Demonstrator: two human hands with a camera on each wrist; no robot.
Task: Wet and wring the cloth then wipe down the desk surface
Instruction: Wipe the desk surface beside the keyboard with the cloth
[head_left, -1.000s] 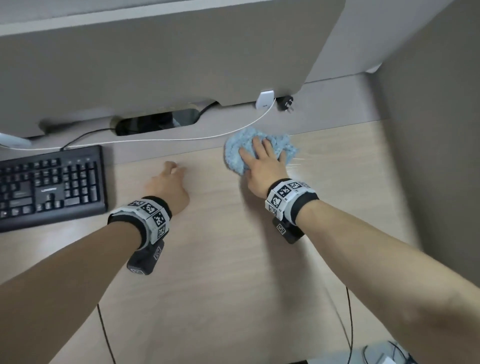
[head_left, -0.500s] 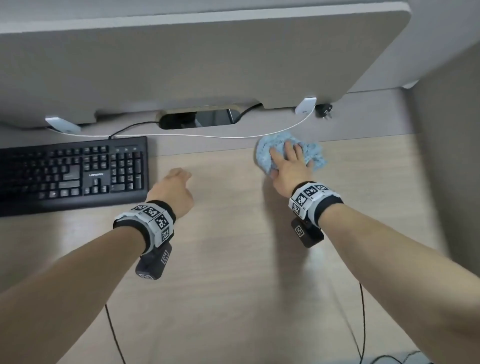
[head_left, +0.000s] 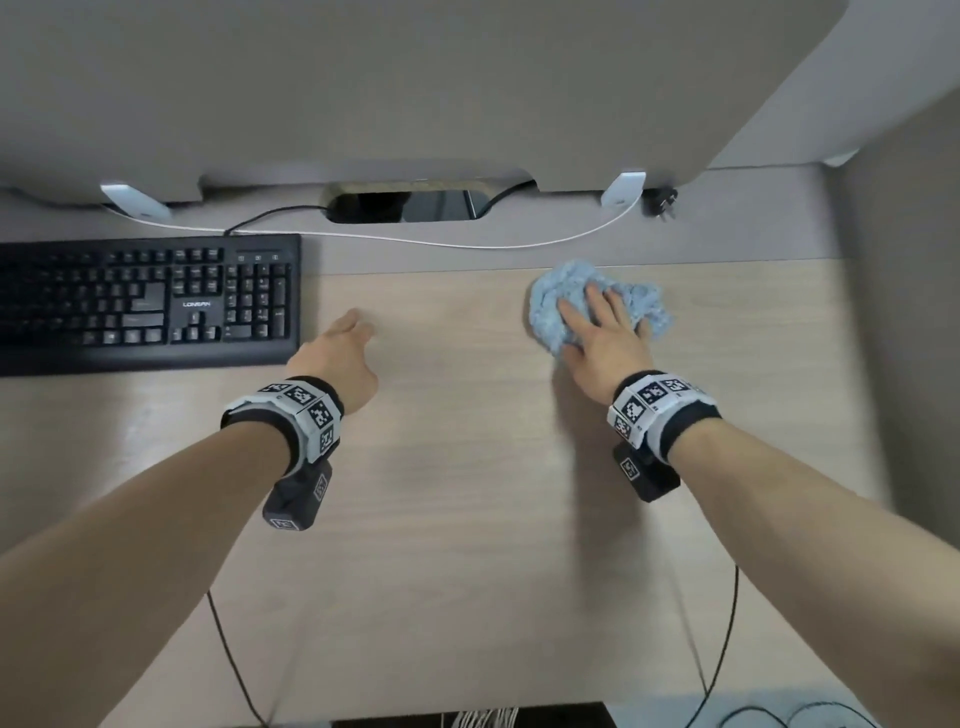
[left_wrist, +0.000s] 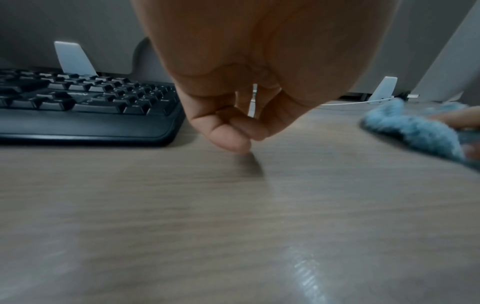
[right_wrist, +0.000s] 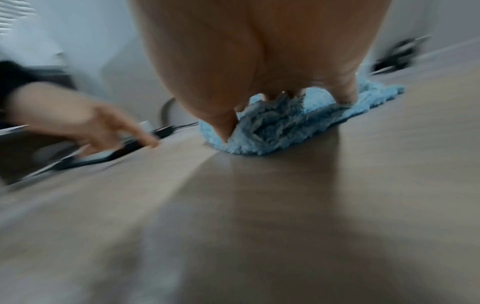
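Right grip (head_left: 602, 338) lies flat on the cloth (head_left: 561, 306), fingers spread and nearly straight, palm pressing it down onto the surface (head_left: 467, 519). No curl round it, just weight on top; the right wrist view shows my fingertips (right_wrist: 344, 95) sunk into the pile. Cloth is bunched, not spread, near the far right corner of the surface, close to the far edge. Left grip (head_left: 340, 358) holds nothing: fingers loosely curled, thumb (left_wrist: 228, 137) and a fingertip just about touching the wood, beside the keyboard (head_left: 145, 301) at the far left.

I judge this mid-wipe; a wet sheen shows on the wood in the left wrist view, so some of it looks done.

Risks from here:
- Cloth slips out from under my palm, since nothing pinches it; a fast stroke or a light press would leave it behind.
- It stays balled up, so each pass covers a narrow strip and I miss patches.
- White cable (head_left: 415, 241) and black plug (head_left: 660, 200) lie along the far edge just behind the cloth; pushing further back could snag or drag them.
- Sweeping left brings a damp cloth to the keyboard; water could get on the keys, or I could shove it.
- Left grip sits in the path of a leftward stroke and would need to lift.
- Right wrist view is blurred, so I can't tell how wet the cloth is.
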